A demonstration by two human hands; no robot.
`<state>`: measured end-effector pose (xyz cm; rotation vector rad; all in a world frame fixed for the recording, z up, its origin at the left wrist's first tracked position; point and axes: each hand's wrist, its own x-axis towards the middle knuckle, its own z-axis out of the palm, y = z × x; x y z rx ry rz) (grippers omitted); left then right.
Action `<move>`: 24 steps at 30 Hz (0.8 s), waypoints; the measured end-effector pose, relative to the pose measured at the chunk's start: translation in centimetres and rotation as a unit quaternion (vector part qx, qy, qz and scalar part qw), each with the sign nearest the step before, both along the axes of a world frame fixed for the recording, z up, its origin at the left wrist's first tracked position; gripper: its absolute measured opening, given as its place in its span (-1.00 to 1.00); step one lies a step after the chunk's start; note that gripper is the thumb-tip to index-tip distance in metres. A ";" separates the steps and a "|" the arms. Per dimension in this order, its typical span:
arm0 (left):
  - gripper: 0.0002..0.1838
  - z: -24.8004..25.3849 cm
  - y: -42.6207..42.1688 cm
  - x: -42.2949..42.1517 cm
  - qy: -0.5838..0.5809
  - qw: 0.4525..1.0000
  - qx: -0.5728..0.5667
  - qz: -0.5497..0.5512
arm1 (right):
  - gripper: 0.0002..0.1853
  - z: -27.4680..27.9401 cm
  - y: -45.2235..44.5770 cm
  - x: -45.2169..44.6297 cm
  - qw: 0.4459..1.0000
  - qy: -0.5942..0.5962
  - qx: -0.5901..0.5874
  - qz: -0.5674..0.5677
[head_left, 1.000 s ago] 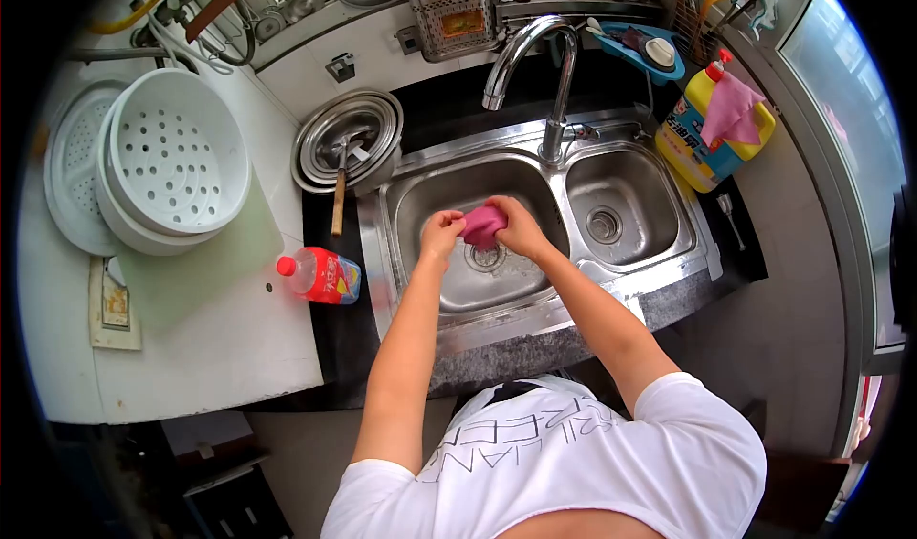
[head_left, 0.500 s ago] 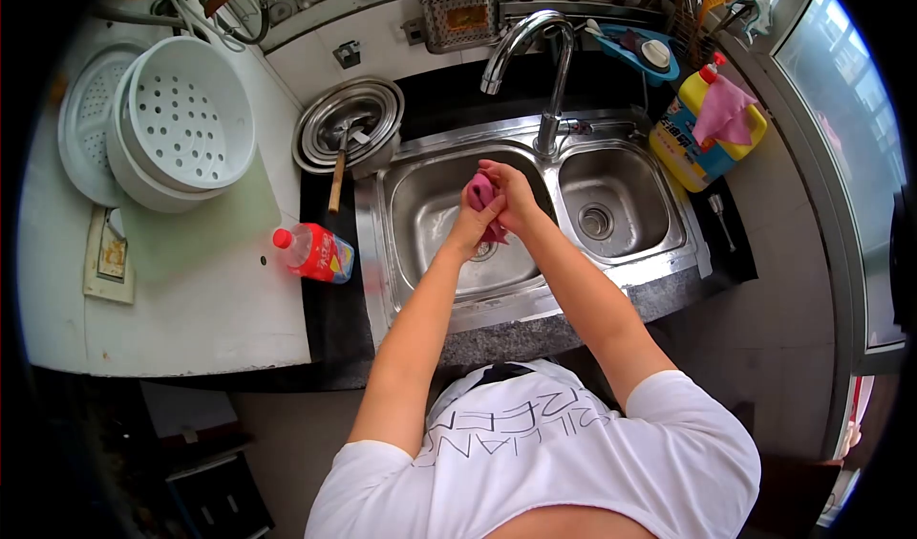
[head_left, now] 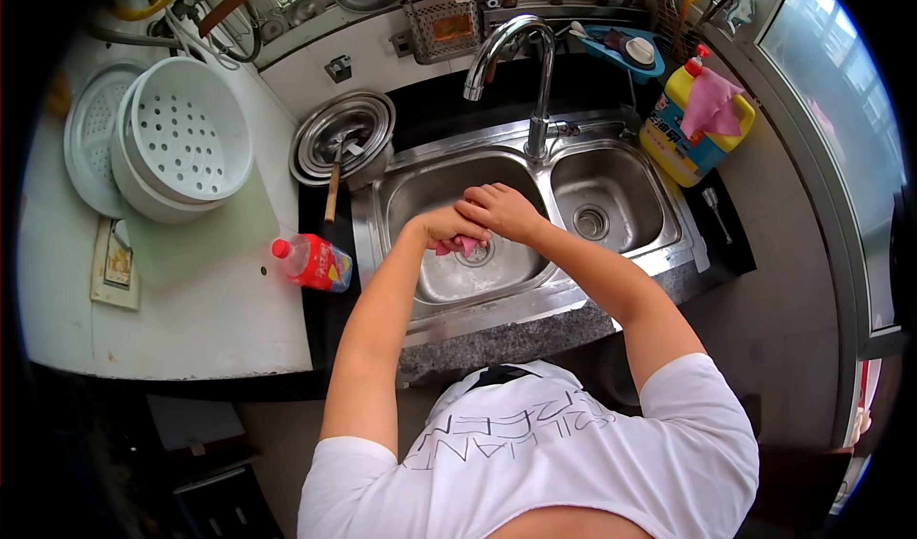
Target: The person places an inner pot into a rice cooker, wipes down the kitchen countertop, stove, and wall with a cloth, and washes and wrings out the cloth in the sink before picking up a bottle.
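Note:
Over the left basin of the steel double sink (head_left: 406,302), both my hands are closed around a pink cloth (head_left: 465,245). My left hand (head_left: 444,224) is wrapped on it from the left, and my right hand (head_left: 501,209) lies across my left fingers. Most of the cloth is hidden between the palms; only a small part shows below the fingers. Behind and above the hands stands the chrome faucet (head_left: 541,90), its spout over the left basin. No running water shows.
Left of the sink are a red-labelled bottle (head_left: 320,262), stacked steel bowls (head_left: 373,142) with a wooden-handled utensil, and white perforated baskets (head_left: 191,128). At right stands a yellow jug (head_left: 669,142) with another pink cloth (head_left: 712,102) draped on it. A blue tray (head_left: 611,45) sits behind.
My hands have moved slightly left and turned, with the right now laid over the left. Less of the pink cloth shows than before. The whole view has shifted a little.

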<state>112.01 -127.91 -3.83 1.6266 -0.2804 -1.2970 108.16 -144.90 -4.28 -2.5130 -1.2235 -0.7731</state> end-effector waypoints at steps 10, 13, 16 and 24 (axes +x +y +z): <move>-0.76 -2.8 -2.7 -1.0 -0.476 0.845 0.238 0.052 | -0.86 -3.6 1.2 2.3 0.974 0.165 -0.035 -0.153; -0.56 -1.8 -2.7 -1.7 -0.516 0.795 0.316 0.039 | -0.81 -3.7 1.6 2.5 0.945 0.274 0.004 -0.176; -0.74 -1.8 -2.5 -2.1 -0.583 0.746 0.321 0.003 | -0.78 -2.5 2.0 2.4 0.893 0.405 0.000 -0.195; -0.87 -2.0 -1.6 -2.2 -0.767 0.593 0.244 -0.026 | -0.86 -1.8 0.5 3.0 0.728 0.671 0.074 -0.117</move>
